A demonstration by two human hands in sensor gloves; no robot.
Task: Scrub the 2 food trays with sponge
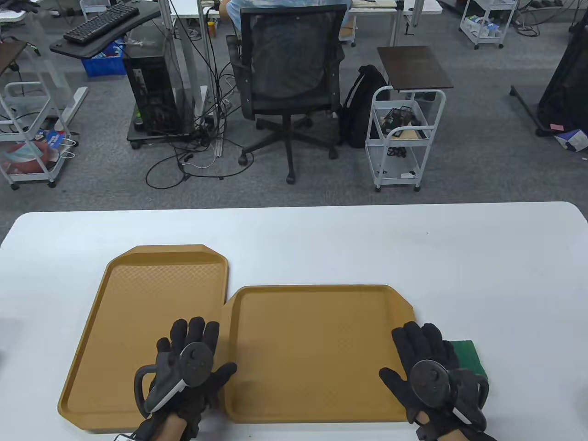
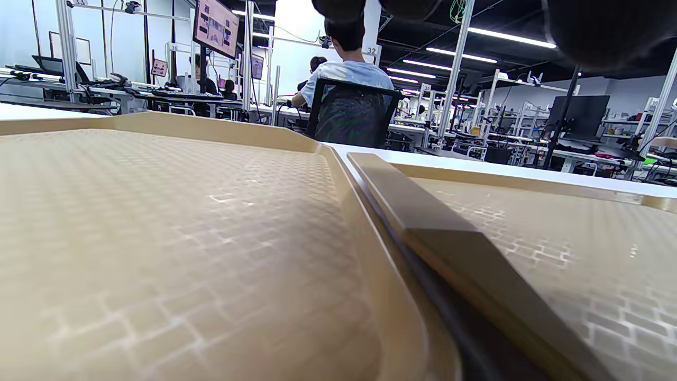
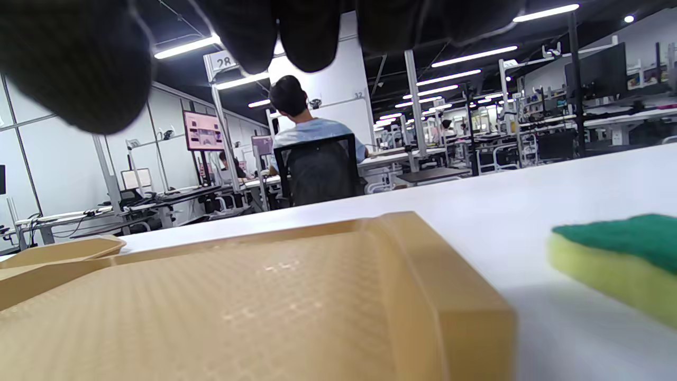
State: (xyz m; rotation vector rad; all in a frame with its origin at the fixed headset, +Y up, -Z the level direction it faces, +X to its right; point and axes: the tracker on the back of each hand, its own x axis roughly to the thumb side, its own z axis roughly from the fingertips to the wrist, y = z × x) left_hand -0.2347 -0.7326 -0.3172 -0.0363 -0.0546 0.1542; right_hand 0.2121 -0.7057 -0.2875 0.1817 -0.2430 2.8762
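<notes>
Two tan food trays lie side by side on the white table: the left tray (image 1: 138,312) (image 2: 158,238) and the right tray (image 1: 312,349) (image 3: 264,296). The right tray's left rim (image 2: 449,238) lies over the left tray's right rim. My left hand (image 1: 195,353) is spread flat over the left tray's near right part and holds nothing. My right hand (image 1: 425,353) hovers with straight fingers (image 3: 74,58) over the right tray's right rim. A green-topped yellow sponge (image 1: 468,356) (image 3: 619,254) lies on the table just right of that tray, partly hidden by my right hand and not gripped.
The table's bare white top (image 1: 459,257) stretches behind and to the right of the trays. Beyond its far edge stand an office chair (image 1: 289,78) with a seated person, a white cart (image 1: 404,138) and desks.
</notes>
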